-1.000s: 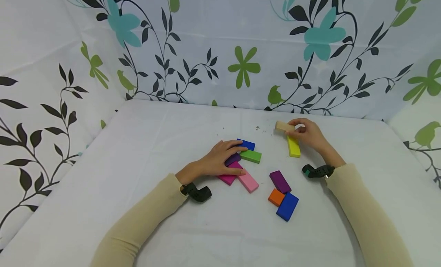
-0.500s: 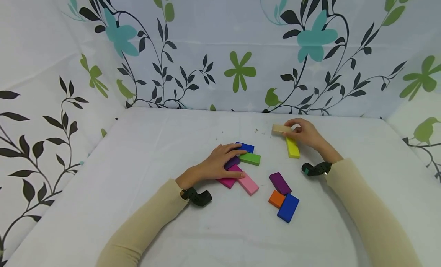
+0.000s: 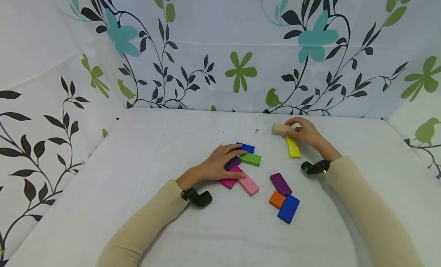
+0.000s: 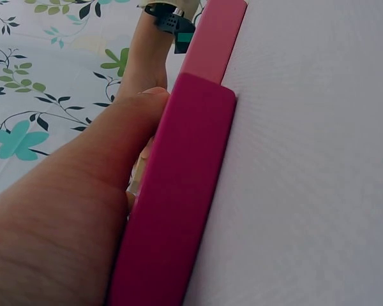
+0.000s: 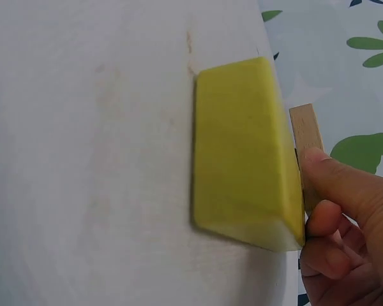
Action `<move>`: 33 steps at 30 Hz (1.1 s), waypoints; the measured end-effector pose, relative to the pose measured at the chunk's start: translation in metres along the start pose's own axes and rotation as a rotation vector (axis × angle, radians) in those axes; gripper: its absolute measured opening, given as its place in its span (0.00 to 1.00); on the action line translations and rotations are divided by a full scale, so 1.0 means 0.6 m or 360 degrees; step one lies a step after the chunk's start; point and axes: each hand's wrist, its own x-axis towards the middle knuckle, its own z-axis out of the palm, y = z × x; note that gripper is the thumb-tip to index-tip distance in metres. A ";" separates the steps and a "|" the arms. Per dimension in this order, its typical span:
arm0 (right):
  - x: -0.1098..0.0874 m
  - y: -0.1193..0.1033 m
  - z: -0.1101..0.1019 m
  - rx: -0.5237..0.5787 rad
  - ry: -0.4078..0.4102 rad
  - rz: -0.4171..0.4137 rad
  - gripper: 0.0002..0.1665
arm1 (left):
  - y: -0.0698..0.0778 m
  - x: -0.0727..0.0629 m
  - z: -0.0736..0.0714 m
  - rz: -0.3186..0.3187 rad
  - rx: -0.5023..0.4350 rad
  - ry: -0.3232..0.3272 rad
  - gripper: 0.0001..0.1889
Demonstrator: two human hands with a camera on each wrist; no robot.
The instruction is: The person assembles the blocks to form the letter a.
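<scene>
In the head view, my left hand (image 3: pixel 218 165) lies over a cluster of blocks with its fingers spread and fairly straight. Under and around it are a blue block (image 3: pixel 246 147), a green block (image 3: pixel 251 159), a dark purple block (image 3: pixel 232 163), a magenta block (image 3: pixel 227 183) and a pink block (image 3: pixel 249 184). The palm hides parts of some of these. My right hand (image 3: pixel 304 132) pinches a plain wooden block (image 3: pixel 280 128) between thumb and fingers at the far end of a yellow block (image 3: pixel 293 149). In the right wrist view the yellow block (image 5: pixel 239 146) covers part of the wooden block (image 5: pixel 306 127).
Nearer the person, a purple block (image 3: pixel 280 183), an orange block (image 3: pixel 277 200) and a second blue block (image 3: pixel 288 209) lie close together on the white-covered table (image 3: pixel 193 232). Behind the table hangs a patterned cloth (image 3: pixel 213 33). Small specks (image 3: pixel 256 131) dot the surface.
The head view has tilted slightly. The wooden block in my right hand has shifted a little left and turned more level. My left hand and the other blocks stay as they were.
</scene>
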 end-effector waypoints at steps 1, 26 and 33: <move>0.001 0.000 0.000 0.0009 -0.0008 0.0005 0.26 | 0.000 0.000 0.000 0.0002 0.0001 0.0000 0.40; 0.005 -0.009 0.003 -0.0019 -0.0136 0.0139 0.21 | 0.000 -0.001 -0.002 -0.0001 0.0007 0.0001 0.40; 0.000 -0.015 0.006 -0.0037 -0.0122 0.0189 0.22 | 0.002 -0.001 -0.003 0.0001 -0.0002 0.0001 0.40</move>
